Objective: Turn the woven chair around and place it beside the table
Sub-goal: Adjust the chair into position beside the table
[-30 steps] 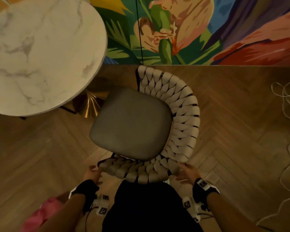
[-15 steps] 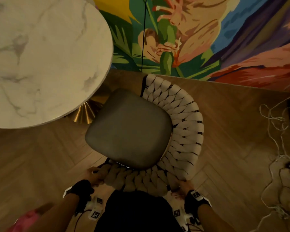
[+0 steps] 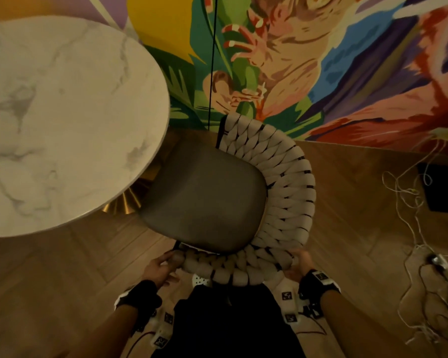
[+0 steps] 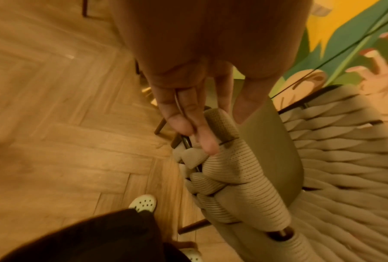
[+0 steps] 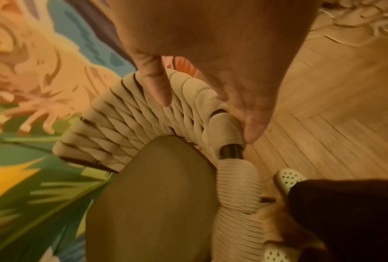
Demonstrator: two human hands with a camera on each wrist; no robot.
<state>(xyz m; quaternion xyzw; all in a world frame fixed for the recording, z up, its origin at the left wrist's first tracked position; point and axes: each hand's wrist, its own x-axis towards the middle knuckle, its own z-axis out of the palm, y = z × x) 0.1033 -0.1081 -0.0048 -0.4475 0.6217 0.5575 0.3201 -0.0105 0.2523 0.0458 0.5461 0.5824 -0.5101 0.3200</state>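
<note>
My left hand and right hand grip the woven chair by its near padded rim; I judge it stiff, bulky.

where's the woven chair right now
In the head view the woven chair stands centre frame, its seat corner tucked under the marble table edge on the left, with the mural wall behind.

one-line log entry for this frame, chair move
phase: positioning | left hand: grips woven chair backrest end | right hand: grips backrest | seat edge under table

woven chair nearer table, seat edge underneath
</note>
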